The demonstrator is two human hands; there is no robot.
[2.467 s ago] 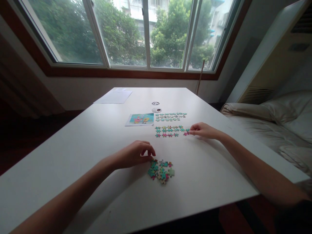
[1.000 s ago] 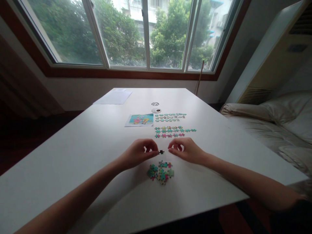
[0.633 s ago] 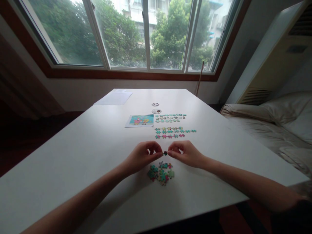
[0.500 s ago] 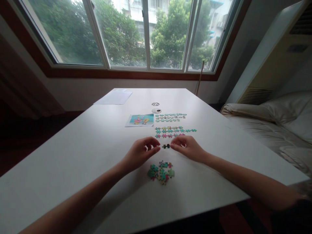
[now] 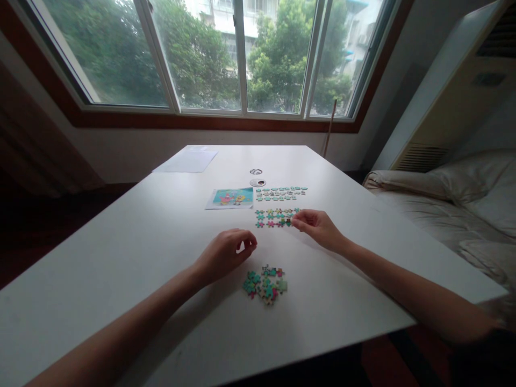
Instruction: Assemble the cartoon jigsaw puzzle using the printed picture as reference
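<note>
My right hand is closed in a pinch on a small dark puzzle piece, held over the nearer rows of puzzle pieces. The fingers hide the right end of those rows. To the left and closer to me, my left hand rests low over the table, its fingers curled and thumb meeting the fingertips, with nothing visible between them. A loose pile of puzzle pieces lies in front of it, nearer the table's front edge. Beyond the hands is a printed picture with cartoon figures.
Farther rows of puzzle pieces lie right of the picture. Two round flat items sit behind it. Sheets of paper are at the far left of the white table. A pale sofa stands at the right.
My right hand has moved forward with the dark puzzle piece, from between both hands to the nearer rows. My left hand has drawn back slightly left, its fingertips closing together.
</note>
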